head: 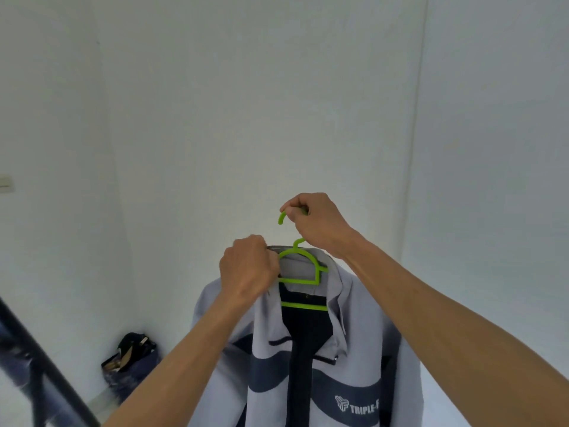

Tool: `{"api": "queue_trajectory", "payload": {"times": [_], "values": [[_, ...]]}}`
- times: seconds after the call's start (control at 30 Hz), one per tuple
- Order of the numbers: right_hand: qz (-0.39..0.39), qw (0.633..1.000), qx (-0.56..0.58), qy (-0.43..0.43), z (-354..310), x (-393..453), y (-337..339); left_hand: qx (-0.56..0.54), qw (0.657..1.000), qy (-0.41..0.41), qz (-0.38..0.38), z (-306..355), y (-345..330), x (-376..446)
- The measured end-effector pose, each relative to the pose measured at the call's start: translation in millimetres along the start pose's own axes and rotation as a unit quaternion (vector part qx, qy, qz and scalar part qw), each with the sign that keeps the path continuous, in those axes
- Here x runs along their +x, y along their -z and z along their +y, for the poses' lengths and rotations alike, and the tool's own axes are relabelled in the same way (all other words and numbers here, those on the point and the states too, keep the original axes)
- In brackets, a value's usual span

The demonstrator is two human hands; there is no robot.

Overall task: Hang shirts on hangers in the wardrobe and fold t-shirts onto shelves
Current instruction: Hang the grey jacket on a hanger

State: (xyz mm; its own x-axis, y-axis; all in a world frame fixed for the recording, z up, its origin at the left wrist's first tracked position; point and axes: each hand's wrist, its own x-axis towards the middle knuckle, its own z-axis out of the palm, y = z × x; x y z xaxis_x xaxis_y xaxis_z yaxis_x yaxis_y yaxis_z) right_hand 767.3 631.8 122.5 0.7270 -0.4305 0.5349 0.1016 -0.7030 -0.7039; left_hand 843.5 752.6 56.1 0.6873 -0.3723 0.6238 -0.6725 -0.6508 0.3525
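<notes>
In the lower centre of the frame a grey jacket-like shirt [308, 349] with dark blue bands and a white "TRIPLE" print hangs on a bright green plastic hanger [303, 272], and the person holds it up in the air in front of a plain white wall [215, 103]. The right hand [317, 224] has its fingers curled round the top of the hanger's hook, so this hand carries the weight. The left hand [248, 269] is just below, its fingers closed on the grey collar at the left shoulder of the hanger, it seems to pull the cloth into place. I judge that the step in hand is the seating of the shirt on the hanger, almost finished. The next move calls for carrying it to the wardrobe rail, which is not in view, and keeping the hook free to go over the rail. At the lower left, a dark bag [129, 362] lies on the floor by the wall.
</notes>
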Motion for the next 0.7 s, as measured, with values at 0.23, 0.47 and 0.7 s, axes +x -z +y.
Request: {"api": "queue_trajectory", "payload": {"times": [0.23, 0.47, 0.7], "values": [[-0.010, 1.000, 0.001, 0.001, 8, -13, 5, -0.127, 0.990, 0.031, -0.061, -17, 11, 25], [-0.012, 1.000, -0.018, 0.012, -1, -9, 6, -0.044, 0.976, -0.184, -0.104, -10, 5, 8], [-0.014, 1.000, -0.011, 0.008, 2, -13, 7, 0.117, 0.953, -0.245, -0.135, -10, 11, 16]]}}
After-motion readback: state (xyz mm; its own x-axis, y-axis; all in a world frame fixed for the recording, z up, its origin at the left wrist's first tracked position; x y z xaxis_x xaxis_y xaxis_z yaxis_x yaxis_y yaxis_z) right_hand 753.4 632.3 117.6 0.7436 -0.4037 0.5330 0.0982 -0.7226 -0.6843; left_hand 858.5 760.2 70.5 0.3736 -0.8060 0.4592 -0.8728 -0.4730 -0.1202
